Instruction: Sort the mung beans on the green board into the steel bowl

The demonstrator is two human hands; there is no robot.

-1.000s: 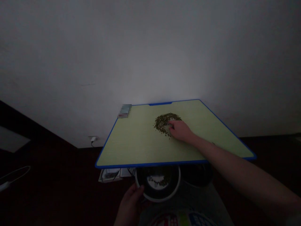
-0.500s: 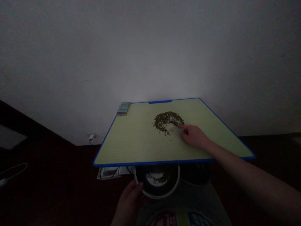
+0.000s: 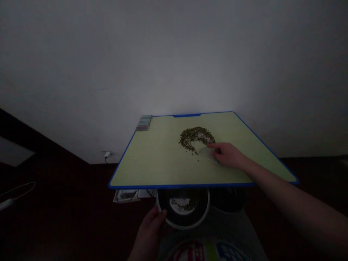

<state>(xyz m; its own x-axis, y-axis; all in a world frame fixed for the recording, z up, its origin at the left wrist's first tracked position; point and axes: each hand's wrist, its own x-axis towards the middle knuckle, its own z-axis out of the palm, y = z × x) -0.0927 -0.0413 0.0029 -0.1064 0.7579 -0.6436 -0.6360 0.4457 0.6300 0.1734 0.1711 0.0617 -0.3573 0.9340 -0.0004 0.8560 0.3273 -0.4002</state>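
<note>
A crescent of small green-brown beans (image 3: 187,136) lies spread on the pale folding tabletop (image 3: 152,159). At the crescent's right end, my right hand (image 3: 230,155) pinches a clear, flat plastic piece (image 3: 206,152) with a curved edge, which looks like a protractor. Its index fingertip is close to the nearest beans. Below the table's front edge, my left hand (image 3: 150,226) grips the left rim of a bowl (image 3: 208,208), dark inside with a pale rim. More beans (image 3: 189,206) sit in the bowl around a white patch on its bottom.
The tabletop has a blue edge (image 3: 179,186) and stands against a pale wall (image 3: 174,58). A pixelated patch (image 3: 144,123) covers its back left corner. A dark round object (image 3: 228,199) is right of the bowl. A plug (image 3: 107,154) sits in the wall at left.
The view has shifted slightly. My right hand and the clear piece have moved a little to the right in the picture. My left hand still grips the bowl.
</note>
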